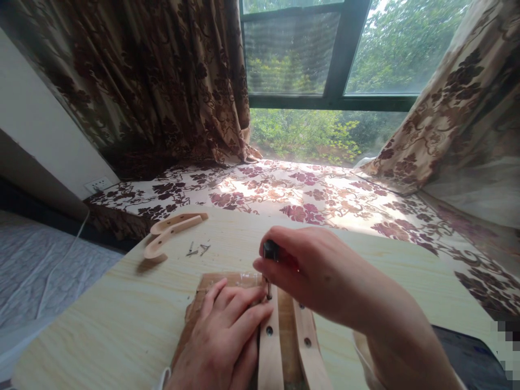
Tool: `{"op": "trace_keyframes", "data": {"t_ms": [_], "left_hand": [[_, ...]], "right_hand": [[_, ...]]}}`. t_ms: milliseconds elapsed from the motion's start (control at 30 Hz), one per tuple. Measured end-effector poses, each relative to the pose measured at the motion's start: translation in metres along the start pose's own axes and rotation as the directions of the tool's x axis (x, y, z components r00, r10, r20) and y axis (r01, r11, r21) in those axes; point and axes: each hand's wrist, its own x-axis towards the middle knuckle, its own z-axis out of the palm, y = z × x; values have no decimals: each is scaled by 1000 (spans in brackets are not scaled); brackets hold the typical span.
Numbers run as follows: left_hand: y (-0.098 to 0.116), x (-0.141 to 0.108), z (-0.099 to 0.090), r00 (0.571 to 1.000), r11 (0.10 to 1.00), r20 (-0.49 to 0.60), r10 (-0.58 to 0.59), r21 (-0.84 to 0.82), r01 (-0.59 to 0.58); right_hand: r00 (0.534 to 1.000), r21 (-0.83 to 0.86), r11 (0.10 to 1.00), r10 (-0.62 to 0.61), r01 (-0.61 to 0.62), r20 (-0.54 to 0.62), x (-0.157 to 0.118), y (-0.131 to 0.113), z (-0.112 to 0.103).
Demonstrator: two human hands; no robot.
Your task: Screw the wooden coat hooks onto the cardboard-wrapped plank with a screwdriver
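Note:
My right hand point(300, 260) is closed around the black handle of a screwdriver point(271, 250), which stands upright with its tip at a screw near the far end of a pale wooden strip point(270, 352). Fingers spread, my left hand point(231, 319) lies flat on brown cardboard point(209, 281), its fingertips touching the strip beside the screwdriver tip. Another screw head point(269, 330) sits in the same strip. To the right runs a second wooden strip point(309, 346) with two screw heads showing. The near ends of both strips are cut off by the frame.
Curved wooden pieces point(174, 230) lie at the back left of the light wooden table point(101, 314), near several loose screws point(198, 249). A dark flat device point(467, 355) rests at right. Behind are a flower-patterned cloth point(309, 189), curtains and a window.

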Motion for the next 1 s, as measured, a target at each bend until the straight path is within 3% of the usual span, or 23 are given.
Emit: {"op": "trace_keyframes", "data": {"t_ms": [100,267,500,700,867,1000], "left_hand": [[-2,0,0,1000,1000,10,9,-3,-9],[0,-1,2,1000,1000,-4,-20,-5,20],[-3,0,2,1000,1000,-6,16,12,-16],[-1,1,1,1000,1000,-23,-16,8,17],[-2,-1,0,1000,1000,-4,20,12,-20],[-2,-2,1,1000,1000,-2,15,17,-15]], "right_hand": [[1000,-20,1000,12,-12,-22,-1,2,-1],[994,92,991,-103,99,32,-4,-3,-3],[999,-34,999,24,-26,-47,0,2,0],[996,56,995,-88,86,29,-2,-5,-2],[999,-60,998,14,-17,-52,0,-3,0],[999,-3,999,-41,41,-26,-2,-3,-2]]}}
